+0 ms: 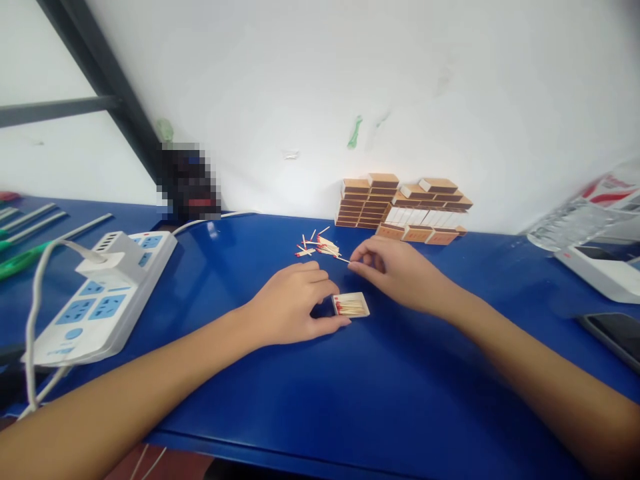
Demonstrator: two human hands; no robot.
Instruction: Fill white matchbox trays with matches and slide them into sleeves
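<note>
My left hand (295,303) rests on the table with thumb and index finger gripping the left end of a small white matchbox tray (367,305). Inside that tray lie several matches (351,308), red heads toward my left hand. Above and to the right, my right hand (400,273) pinches the end of a single match (343,259) between thumb and index finger, its far end pointing left. Just beyond the fingertips is a loose pile of red-headed matches (327,247) on the blue surface.
Stacked matchboxes (361,205) stand against the wall on the blue table (310,393). A white power strip (107,313) with a cable lies left, near green-handled tools (25,260). At right are a plastic bottle (575,217), a white device (600,273) and a phone (615,337).
</note>
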